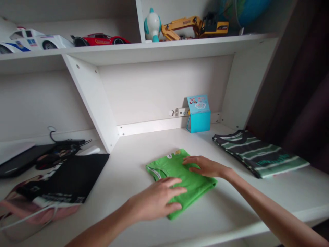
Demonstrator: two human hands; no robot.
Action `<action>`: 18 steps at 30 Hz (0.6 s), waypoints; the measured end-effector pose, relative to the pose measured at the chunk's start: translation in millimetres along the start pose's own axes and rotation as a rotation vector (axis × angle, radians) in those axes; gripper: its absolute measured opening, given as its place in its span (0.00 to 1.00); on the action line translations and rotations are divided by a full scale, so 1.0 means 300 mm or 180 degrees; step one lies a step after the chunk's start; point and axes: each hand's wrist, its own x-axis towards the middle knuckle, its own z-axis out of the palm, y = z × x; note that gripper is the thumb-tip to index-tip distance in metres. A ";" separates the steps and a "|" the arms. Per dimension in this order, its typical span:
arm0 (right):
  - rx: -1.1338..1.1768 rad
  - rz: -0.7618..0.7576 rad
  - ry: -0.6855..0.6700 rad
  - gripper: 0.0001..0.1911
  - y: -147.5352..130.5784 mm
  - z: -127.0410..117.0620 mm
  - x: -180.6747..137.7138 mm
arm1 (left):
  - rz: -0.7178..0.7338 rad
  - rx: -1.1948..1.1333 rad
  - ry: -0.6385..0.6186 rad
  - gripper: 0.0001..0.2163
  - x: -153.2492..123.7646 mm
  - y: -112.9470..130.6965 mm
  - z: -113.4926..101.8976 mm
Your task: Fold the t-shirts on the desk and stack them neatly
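Note:
A bright green T-shirt (187, 183) lies folded into a flat bundle on the white desk, its collar toward the left. My left hand (160, 199) rests over its near left side, fingers spread and pointing right. Across the far right part of the shirt lies my right hand (202, 165), its fingers stretched out to the left. Both hands are flat with nothing gripped. A folded striped shirt (259, 152) in dark grey, green and white sits further right, apart from my hands.
On the left are black clothing (87, 175), a pink bag (61, 213) and a laptop (23, 159). A blue desk calendar (199, 121) stands at the back by a socket (182, 112). The shelf above holds toy cars (100, 39), a toy excavator (195, 27) and a globe (249, 10).

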 end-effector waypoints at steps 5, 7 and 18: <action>-0.0585 0.0465 0.0237 0.20 0.000 0.107 -0.047 | -0.0205 0.0290 0.0038 0.16 0.005 -0.029 0.074; -0.0800 0.0712 0.0407 0.19 -0.051 0.137 -0.079 | -0.0536 0.0458 0.0211 0.15 0.015 -0.132 0.087; -0.0620 0.1855 0.0532 0.11 -0.012 0.128 -0.069 | -0.1649 0.0104 0.0883 0.21 0.040 -0.263 0.126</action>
